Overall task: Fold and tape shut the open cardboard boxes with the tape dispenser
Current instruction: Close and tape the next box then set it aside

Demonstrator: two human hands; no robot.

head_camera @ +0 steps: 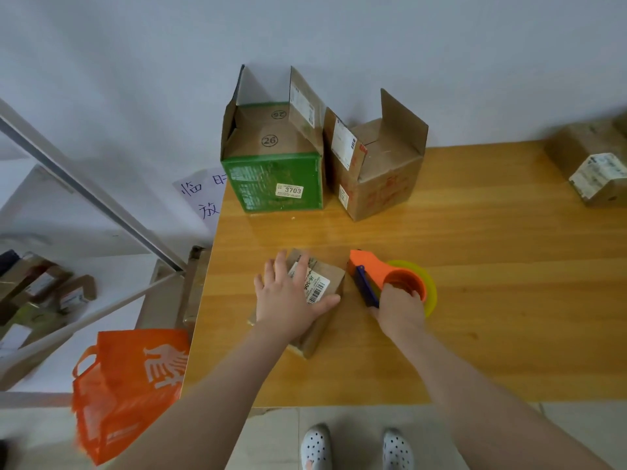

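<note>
In the lower centre of the frame, the left hand (pixel 288 296) presses flat, fingers spread, on the small cardboard box (pixel 314 300), whose flaps look already folded down. Just right of it, the right hand (pixel 398 310) holds the orange tape dispenser (pixel 390 283), nose almost touching the box's right edge. The box's long axis runs from lower left to upper right. Two open boxes, green (pixel 274 184) and brown (pixel 380 171), wait higher up, well apart; nothing blocks the way.

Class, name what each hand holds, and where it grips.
Right hand grips the tape dispenser by its round orange hub. Left hand presses flat on the small box, not gripping.
</note>
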